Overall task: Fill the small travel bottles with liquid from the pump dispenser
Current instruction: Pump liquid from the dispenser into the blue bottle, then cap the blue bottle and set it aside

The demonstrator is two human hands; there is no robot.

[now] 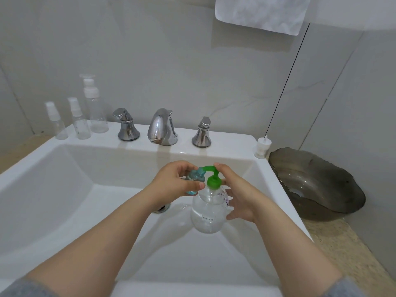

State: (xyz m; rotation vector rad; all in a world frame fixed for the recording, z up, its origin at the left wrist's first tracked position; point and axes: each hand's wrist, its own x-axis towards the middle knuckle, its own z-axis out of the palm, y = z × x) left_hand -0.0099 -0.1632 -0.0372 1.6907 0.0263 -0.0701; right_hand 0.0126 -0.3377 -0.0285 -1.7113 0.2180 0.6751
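Over the white sink basin (64,189) I hold a clear round pump dispenser (206,213) with a green pump head (212,181). My right hand (237,196) wraps the dispenser's right side, its forefinger on top of the green pump. My left hand (175,183) grips a small bluish travel bottle (194,175), its open mouth right under the green spout. Most of that bottle is hidden by my fingers. Three clear empty travel bottles with white caps (78,123) stand on the sink's back left ledge.
A chrome faucet (161,128) with two handles (126,125) (202,133) stands on the back ledge. A loose white cap with a dip tube (261,147) rests at the ledge's right corner. A dark glass bowl (317,183) sits on the counter to the right. A white towel (261,13) hangs above.
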